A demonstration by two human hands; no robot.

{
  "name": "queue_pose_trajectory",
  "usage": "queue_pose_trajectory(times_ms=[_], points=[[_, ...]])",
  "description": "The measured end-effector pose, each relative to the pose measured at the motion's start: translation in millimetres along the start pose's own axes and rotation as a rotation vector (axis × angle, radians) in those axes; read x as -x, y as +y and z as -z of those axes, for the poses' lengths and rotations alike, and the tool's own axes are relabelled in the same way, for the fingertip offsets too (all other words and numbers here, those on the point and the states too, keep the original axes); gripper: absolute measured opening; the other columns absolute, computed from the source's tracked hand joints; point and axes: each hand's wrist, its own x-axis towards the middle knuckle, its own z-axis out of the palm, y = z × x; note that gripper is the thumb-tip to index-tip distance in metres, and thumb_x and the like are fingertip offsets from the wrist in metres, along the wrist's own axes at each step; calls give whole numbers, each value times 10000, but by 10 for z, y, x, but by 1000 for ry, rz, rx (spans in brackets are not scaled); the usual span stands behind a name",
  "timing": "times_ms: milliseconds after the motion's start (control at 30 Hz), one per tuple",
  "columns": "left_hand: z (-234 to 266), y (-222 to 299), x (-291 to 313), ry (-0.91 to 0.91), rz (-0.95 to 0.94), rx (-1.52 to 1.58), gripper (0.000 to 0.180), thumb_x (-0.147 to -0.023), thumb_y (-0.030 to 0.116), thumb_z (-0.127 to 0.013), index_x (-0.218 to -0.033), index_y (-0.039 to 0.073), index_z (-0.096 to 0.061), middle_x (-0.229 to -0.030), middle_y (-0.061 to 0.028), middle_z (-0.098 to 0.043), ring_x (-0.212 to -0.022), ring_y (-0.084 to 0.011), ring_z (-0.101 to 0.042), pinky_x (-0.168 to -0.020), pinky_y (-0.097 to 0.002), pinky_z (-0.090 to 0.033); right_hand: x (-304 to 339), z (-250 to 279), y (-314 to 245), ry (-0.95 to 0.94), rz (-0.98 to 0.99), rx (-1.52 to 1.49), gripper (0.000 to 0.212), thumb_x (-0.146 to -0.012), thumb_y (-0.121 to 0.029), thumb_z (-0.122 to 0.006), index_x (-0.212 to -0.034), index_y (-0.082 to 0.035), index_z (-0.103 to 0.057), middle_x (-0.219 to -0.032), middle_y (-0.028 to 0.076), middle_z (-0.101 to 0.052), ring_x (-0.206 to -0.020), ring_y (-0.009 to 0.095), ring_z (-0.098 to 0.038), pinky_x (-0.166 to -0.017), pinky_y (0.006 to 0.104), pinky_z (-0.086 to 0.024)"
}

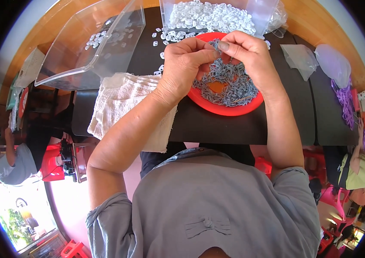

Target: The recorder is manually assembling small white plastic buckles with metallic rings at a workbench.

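Observation:
My left hand [186,61] and my right hand [250,55] meet above a round red plate [229,111]. Thumb and fingers of each are pinched together, the tips close to one another. Whatever sits between them is too small and covered to make out. A heap of small grey-blue slender pieces [238,88] spreads over the plate under my hands, with an orange patch showing in its middle. Just beyond the plate, small white plastic pieces with holes [178,35] lie loose on the dark table [292,116].
A clear bin [259,17] full of white pieces stands at the back. At left, a clear plastic box [90,64] holds a few more. A cream cloth [120,96] hangs over the front edge. Plastic bags [298,59] and purple strands [345,103] lie right. Other people sit either side.

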Motion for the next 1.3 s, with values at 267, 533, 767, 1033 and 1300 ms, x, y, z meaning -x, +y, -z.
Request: queue_pose_trajectory(times_ms=[267,533,767,1033,1300], points=[[-19,-73,18,13,-29,-36,81,-835,46,-670,-891,-13,-663,-697,-26,-619,-530,-66,-534,-439,-199,-390,4,-6,68,-6,-46,-25,181,-941,-218,-586,-884,-54,-638,-754,-24,-589,-716,63,-570,-645,218,-440],[-13,-66,35,4,-28,-38,77,-854,56,-645,-884,-13,-660,-686,-36,-614,-519,-78,-533,-434,-202,-388,10,-65,47,2,-50,-31,187,-935,-189,-579,-886,-17,-633,-749,1,-593,-679,73,-551,-613,221,-457],[16,-92,20,54,-20,-5,55,-843,41,-645,-863,-9,-658,-664,-36,-603,-507,-79,-525,-436,-203,-385,3,-63,87,-48,-78,-43,155,-959,-176,-548,-922,-42,-615,-796,-13,-584,-716,69,-559,-649,222,-438],[32,-98,25,43,-144,-206,60,-811,39,-644,-844,12,-686,-667,-16,-609,-522,-65,-527,-440,-191,-381,-4,-78,133,-55,-2,-28,96,-914,-78,-560,-870,-2,-599,-739,-2,-570,-670,66,-530,-600,222,-438],[69,-87,10,107,-109,-242,82,-769,67,-650,-762,-14,-654,-610,-28,-585,-504,-75,-508,-440,-227,-402,28,-114,109,-43,145,268,100,-943,-108,-530,-894,-24,-553,-751,-10,-552,-680,77,-520,-582,239,-433]])
